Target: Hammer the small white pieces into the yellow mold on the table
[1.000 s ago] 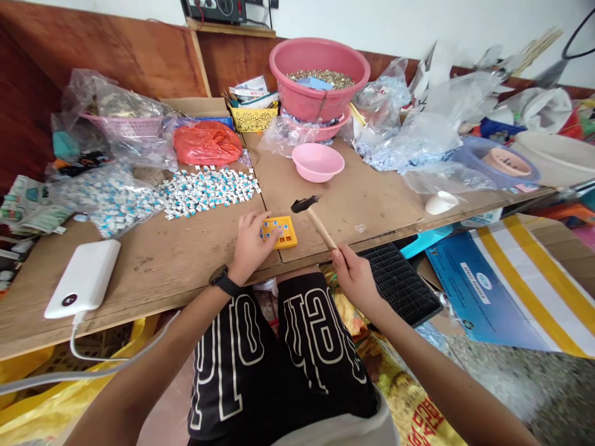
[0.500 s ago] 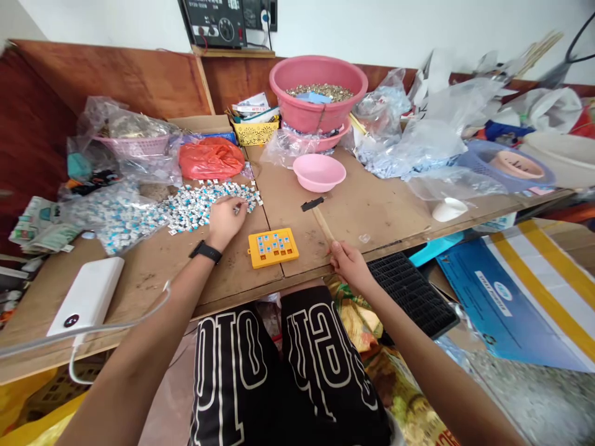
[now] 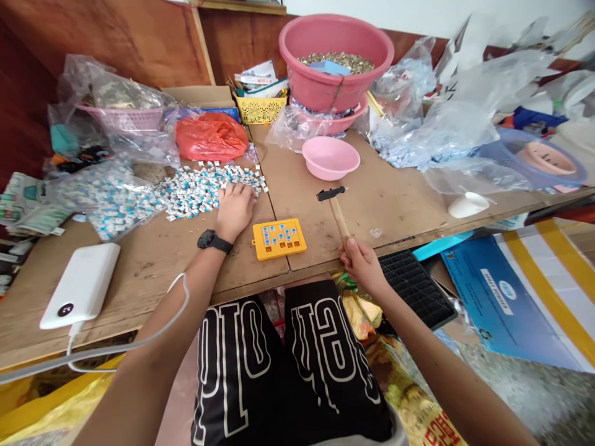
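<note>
My left hand (image 3: 235, 209) lies palm down at the right edge of a pile of small white and blue pieces (image 3: 190, 191); its fingertips touch the pieces, and whatever may be under them is hidden. My right hand (image 3: 360, 263) grips the wooden handle of a hammer (image 3: 339, 218) with a black head, held over the table's front edge. Between my hands sits a yellow tray (image 3: 279, 239) with blue and white pieces in several of its slots and some brown slots along the front.
A pink bowl (image 3: 331, 158) stands behind the hammer, with a large pink basin (image 3: 337, 87) beyond. A white power bank (image 3: 81, 285) with a cable lies left. A red bag (image 3: 211, 136) and plastic bags line the back.
My left hand has turned palm down, its fingers now stretched over the pieces. The hammer's head has shifted slightly right in view. The camera view has tilted downward.
</note>
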### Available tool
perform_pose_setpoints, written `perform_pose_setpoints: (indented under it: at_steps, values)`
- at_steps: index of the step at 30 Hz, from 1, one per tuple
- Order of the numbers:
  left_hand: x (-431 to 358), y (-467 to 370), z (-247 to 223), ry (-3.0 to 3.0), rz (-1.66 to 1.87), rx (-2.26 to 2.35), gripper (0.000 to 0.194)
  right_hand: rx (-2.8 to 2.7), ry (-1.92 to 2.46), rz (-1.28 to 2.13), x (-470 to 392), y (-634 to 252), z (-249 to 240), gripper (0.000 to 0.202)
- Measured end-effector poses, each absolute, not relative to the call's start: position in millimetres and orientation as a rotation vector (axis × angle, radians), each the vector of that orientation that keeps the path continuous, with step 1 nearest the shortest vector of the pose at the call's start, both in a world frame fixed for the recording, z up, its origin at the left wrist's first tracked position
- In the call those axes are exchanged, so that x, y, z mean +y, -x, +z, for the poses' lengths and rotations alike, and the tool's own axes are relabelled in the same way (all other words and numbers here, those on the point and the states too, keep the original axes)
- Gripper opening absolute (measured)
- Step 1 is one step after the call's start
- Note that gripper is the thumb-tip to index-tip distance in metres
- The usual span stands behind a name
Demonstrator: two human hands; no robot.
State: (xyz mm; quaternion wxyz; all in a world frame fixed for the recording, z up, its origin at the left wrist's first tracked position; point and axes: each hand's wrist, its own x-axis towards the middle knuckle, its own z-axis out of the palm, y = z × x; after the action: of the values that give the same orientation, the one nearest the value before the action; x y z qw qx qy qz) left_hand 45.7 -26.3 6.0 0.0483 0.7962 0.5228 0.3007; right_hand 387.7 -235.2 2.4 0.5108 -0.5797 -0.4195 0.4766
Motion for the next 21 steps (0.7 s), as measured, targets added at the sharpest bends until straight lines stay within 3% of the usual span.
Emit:
perform_pose_setpoints:
  at_steps: [7,12,21]
  values:
    - [-47,-46,22,-2.216,1.190,1.425,0.026,-0.936,1.348,1.124,-239,-386,-5,0.069]
    - [-110,-43,27,-1.915,1.310,1.281,0.032,-0.899,1.310,1.155,-237,-389,-9,0.068]
    - [-188,-57,0,-2.137,1.149,1.457,0.014,-0.929,1.306,1.208,-237,-392,-6,0.067]
